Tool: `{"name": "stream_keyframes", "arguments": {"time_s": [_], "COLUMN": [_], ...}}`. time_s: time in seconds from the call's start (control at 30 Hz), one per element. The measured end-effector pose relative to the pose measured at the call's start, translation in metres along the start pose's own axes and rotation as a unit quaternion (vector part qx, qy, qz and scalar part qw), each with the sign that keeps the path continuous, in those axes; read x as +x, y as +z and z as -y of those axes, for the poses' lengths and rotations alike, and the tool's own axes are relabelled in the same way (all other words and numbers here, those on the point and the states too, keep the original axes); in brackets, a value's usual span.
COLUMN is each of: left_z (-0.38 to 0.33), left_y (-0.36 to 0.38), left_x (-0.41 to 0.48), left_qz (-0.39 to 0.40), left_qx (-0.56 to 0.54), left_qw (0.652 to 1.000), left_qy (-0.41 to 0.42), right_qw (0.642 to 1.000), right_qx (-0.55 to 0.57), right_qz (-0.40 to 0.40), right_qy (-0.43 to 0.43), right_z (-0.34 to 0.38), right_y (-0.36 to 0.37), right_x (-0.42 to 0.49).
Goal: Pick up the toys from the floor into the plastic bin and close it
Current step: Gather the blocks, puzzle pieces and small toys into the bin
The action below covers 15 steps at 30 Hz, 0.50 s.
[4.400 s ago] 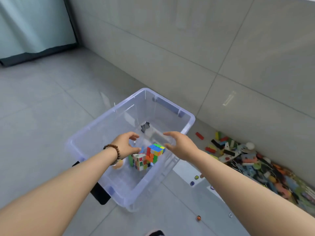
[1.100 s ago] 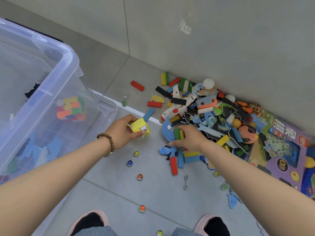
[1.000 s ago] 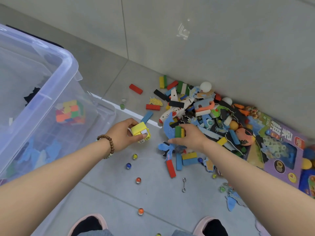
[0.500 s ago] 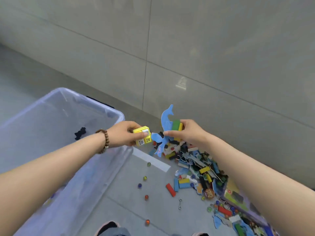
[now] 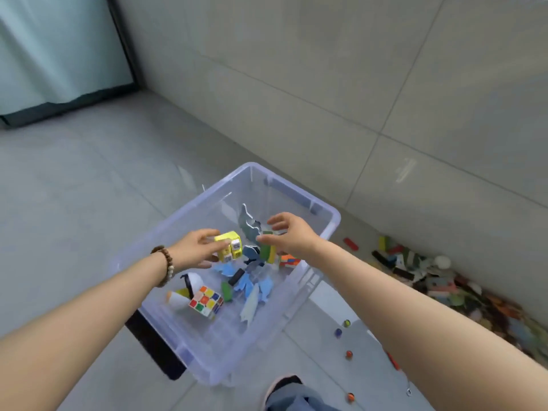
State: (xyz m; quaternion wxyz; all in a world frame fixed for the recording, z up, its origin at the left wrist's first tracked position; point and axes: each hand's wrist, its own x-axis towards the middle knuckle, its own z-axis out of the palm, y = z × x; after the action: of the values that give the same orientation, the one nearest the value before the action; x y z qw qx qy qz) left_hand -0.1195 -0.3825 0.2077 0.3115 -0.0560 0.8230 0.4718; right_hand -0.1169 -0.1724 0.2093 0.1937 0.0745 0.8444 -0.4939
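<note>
Over the clear plastic bin (image 5: 332, 216), both hands spread wide: the left hand (image 5: 197, 249) touches a small yellow cube (image 5: 228, 246); the right hand (image 5: 289, 235) sheds a flat blue foam dolphin (image 5: 249, 225) and green block (image 5: 267, 253). These look light and rigid, best pinched by their edges, while the scattered toy heap (image 5: 439, 281) waits on the floor by the wall.

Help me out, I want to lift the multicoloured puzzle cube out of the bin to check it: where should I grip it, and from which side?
Take the puzzle cube from above, fingers on two opposite flat side faces. It lies tilted on the floor of the plastic bin, its top clear; the bin wall blocks a low approach, and a white toy crowds its left.
</note>
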Motion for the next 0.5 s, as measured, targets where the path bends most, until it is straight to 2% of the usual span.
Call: {"name": "stream_keyframes", "arguments": {"time_s": [0.1, 0.2, 0.33, 0.5], "left_z": [0.012, 0.001, -0.039, -0.091], "left_y": [-0.003, 0.007, 0.041, 0.112], "left_x": [0.007, 0.011, 0.012, 0.02], "left_qz": [-0.012, 0.004, 0.031, 0.052], "left_qx": [-0.01, 0.021, 0.055, 0.073], "left_qw": [1.0, 1.0, 0.994, 0.979], "left_qy": [-0.014, 0.01, 0.09, 0.18], "right_qw": [1.0, 0.999, 0.996, 0.984], "right_qx": [-0.024, -0.05, -0.085, -0.127], "right_qz": [0.011, 0.015, -0.016, -0.013], "right_qy": [0.001, 0.007, 0.037, 0.122], "right_z": [-0.007, -0.022, -0.052, -0.101], "right_y": [-0.007, -0.042, -0.104, -0.166], "right_x": [-0.003, -0.016, -0.045, -0.091]}}
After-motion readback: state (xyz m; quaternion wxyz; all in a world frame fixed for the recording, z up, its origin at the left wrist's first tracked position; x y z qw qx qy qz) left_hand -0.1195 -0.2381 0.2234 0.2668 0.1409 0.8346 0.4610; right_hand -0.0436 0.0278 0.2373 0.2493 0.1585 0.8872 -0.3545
